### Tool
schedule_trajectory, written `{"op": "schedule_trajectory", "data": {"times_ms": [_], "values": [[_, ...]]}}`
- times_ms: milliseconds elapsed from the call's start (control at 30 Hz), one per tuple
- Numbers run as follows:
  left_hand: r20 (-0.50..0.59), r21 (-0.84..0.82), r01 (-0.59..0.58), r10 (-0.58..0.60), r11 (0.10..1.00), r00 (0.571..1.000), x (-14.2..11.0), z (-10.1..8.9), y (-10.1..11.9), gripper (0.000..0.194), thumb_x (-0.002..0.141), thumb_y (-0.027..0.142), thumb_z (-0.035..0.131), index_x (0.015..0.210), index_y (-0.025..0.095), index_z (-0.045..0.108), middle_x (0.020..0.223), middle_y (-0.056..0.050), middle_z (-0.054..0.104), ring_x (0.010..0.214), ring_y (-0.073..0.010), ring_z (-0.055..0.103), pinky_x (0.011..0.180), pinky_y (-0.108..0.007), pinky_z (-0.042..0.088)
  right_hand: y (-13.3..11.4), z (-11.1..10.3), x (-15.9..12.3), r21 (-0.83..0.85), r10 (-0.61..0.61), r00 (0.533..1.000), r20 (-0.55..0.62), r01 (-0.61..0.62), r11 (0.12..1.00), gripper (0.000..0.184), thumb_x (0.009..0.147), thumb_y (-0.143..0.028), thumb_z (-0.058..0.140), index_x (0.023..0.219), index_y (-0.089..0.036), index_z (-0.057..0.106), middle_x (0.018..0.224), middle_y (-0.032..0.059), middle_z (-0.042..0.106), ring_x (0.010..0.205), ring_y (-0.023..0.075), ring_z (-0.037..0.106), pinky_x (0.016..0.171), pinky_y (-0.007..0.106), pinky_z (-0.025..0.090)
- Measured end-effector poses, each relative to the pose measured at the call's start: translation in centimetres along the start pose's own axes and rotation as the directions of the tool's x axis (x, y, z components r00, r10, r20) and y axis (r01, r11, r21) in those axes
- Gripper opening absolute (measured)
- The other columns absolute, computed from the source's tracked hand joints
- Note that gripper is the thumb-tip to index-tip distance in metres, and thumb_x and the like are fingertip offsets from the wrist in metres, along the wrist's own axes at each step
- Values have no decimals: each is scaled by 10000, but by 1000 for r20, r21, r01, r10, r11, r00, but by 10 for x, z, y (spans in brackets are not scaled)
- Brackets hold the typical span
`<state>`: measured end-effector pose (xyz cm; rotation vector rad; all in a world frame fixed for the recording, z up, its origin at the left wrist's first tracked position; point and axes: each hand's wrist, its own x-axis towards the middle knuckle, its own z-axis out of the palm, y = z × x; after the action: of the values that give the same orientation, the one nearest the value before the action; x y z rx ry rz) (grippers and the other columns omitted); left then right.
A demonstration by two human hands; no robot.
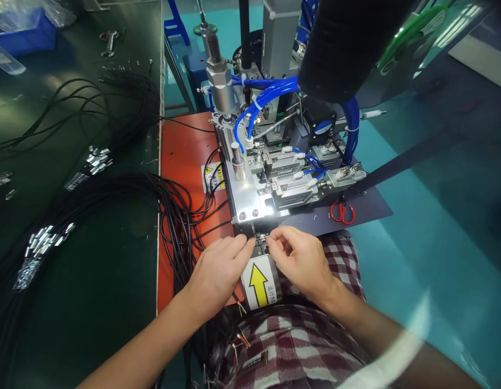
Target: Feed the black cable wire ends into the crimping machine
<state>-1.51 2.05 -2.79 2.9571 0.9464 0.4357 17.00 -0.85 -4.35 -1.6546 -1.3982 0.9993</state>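
My left hand is closed, its thumb and fingertips pressed together at the left side of a small metal slot at the front of the bench machine. What they hold is hidden by the fingers. My right hand is closed in a pinch on thin coloured wires just above that slot. Below both hands lies a white guide plate with a yellow arrow label. A bundle of black cables hangs left of my left hand, and stripped wire ends rest near my lap.
On the dark green table, black cables end in shiny metal connectors. A wrench and a blue bin sit farther back. Red-handled scissors lie right of the machine. Blue air hoses arch over it.
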Motion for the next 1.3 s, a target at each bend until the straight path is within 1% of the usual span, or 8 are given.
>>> {"op": "schedule_trajectory", "data": {"times_ms": [100,200,300,433,600,700,933,1300], "values": [[-27,11,-12,12,1000,1000,-1,1,0,310,949,126,325,1091,67,594,890,-115,648,724,-194,587,612,-308,480,9,-1,11,292,195,958,210,-251,923,203,765,-363,612,649,-199,583,486,-46,449,456,115,383,466,260,286],[-38,7,5,-5,1000,999,-2,3,-2,307,948,120,320,1055,91,606,893,-105,652,723,-189,581,614,-306,466,18,0,17,461,258,905,338,-398,793,255,696,-402,676,622,-179,578,451,-72,426,421,87,349,460,249,250],[-11,-13,34,-34,999,999,-4,2,-2,287,930,98,343,1012,110,618,899,-97,649,749,-189,572,640,-307,458,20,2,15,516,247,902,354,-409,753,299,694,-444,695,666,-161,601,528,-57,489,442,77,383,470,244,259],[-13,31,116,-116,993,993,-5,-2,4,285,903,83,382,1038,127,629,946,-120,615,860,-236,549,708,-362,454,17,7,12,558,237,931,278,-357,749,317,727,-475,677,737,-166,605,679,-22,585,483,82,452,488,247,312],[122,23,219,-220,976,968,-7,-4,17,358,844,16,369,1124,100,577,900,-105,575,797,-223,515,656,-344,480,17,11,14,599,288,918,272,-396,696,310,696,-449,713,704,-168,583,638,-39,573,477,73,425,518,242,344],[131,-39,264,-257,964,958,-7,-4,19,352,844,21,370,1133,87,559,949,-112,575,833,-222,518,699,-346,504,17,10,13,606,301,915,270,-404,686,318,684,-458,720,710,-169,590,653,-29,588,488,79,432,525,245,351],[204,-47,259,-244,965,948,2,-5,14,387,860,61,411,1205,157,559,918,-62,602,781,-196,522,685,-303,489,15,14,12,662,249,930,272,-368,653,290,692,-425,709,683,-161,590,650,-32,564,506,82,432,529,246,321],[274,-64,282,-255,957,927,5,-6,15,401,867,83,425,1233,182,555,914,-50,596,784,-193,520,677,-298,468,20,15,15,696,248,907,340,-420,582,245,698,-367,699,662,-159,575,628,-37,529,516,78,386,523,244,273]]}}
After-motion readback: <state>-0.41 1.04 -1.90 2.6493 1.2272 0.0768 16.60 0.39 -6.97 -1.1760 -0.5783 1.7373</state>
